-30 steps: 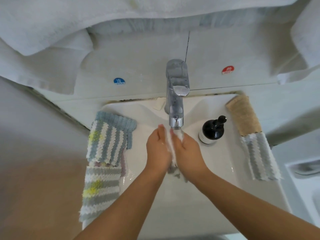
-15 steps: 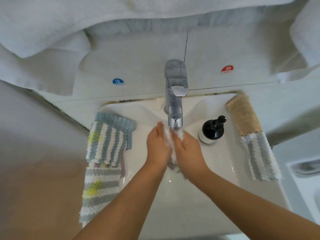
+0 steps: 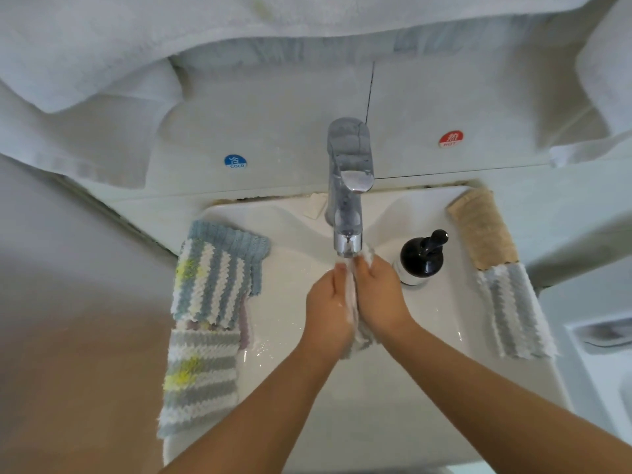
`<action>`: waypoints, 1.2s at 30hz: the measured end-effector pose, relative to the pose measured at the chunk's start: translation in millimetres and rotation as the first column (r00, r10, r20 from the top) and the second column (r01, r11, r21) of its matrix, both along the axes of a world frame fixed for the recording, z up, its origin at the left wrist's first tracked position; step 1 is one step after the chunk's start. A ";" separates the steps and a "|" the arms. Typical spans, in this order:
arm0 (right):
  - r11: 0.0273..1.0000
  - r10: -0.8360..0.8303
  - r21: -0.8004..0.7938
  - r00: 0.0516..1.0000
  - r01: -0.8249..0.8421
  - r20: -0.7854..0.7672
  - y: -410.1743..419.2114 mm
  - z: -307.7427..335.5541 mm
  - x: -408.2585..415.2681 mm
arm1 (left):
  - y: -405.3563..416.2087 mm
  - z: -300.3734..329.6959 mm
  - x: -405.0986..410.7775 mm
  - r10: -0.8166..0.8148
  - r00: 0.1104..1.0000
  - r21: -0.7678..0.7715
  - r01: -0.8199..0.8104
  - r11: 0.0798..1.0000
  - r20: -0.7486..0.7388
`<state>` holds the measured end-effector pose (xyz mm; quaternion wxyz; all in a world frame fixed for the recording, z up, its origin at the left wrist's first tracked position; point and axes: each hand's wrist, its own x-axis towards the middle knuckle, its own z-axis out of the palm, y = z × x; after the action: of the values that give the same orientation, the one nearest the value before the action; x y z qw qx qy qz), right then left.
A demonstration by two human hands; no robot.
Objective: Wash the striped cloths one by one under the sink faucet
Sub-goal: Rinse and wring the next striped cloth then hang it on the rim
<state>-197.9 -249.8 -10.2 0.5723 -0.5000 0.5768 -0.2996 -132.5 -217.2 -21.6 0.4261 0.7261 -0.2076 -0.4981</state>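
I am pressing a soft, wet striped cloth [image 3: 357, 333] between my left hand [image 3: 329, 311] and right hand [image 3: 380, 295] just under the faucet [image 3: 348, 213], both hands grasping it, judging it limp and best held bunched at mid-length.

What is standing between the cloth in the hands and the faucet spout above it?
Nothing visible. The left hand and right hand press the cloth between them directly under the faucet spout. The soap bottle stands off to the right, clear of the path.
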 end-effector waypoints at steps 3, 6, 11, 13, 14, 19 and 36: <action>0.995 0.087 -0.051 0.996 -0.088 -0.032 22.9 -1.7 0.5 | -12.0 -1.0 14.6 0.164 0.986 -0.046 -0.165 0.985 -0.034; 0.999 0.050 -0.018 0.999 -0.051 -0.015 18.4 3.9 5.0 | -1.1 1.5 13.4 0.071 0.994 -0.224 -0.051 0.973 0.082; 0.995 0.092 -0.045 0.994 -0.094 -0.055 13.7 1.7 3.8 | -3.2 1.8 12.9 0.097 0.995 -0.087 -0.094 0.992 0.030; 0.982 0.137 -0.122 0.989 -0.142 -0.054 29.4 -1.2 2.7 | -5.6 2.3 20.1 0.191 0.981 -0.095 -0.194 0.976 -0.045; 0.984 0.125 -0.122 0.990 -0.132 -0.063 26.6 -2.8 3.2 | -3.3 4.0 18.4 0.158 0.987 -0.123 -0.160 0.979 -0.030; 0.996 0.047 -0.075 0.997 -0.051 -0.057 8.9 -1.4 2.3 | 5.7 6.9 7.4 0.044 0.998 -0.134 -0.038 0.990 0.035; 0.997 -0.009 0.079 0.985 -0.004 0.175 32.8 4.6 -17.7 | 14.3 8.2 48.4 -0.001 1.000 -0.130 -0.002 0.992 -0.026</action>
<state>-215.6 -217.0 -5.6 0.6397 -0.4480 0.5363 -0.3201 -84.1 -202.9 -13.4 0.4751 0.6904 -0.2338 -0.4929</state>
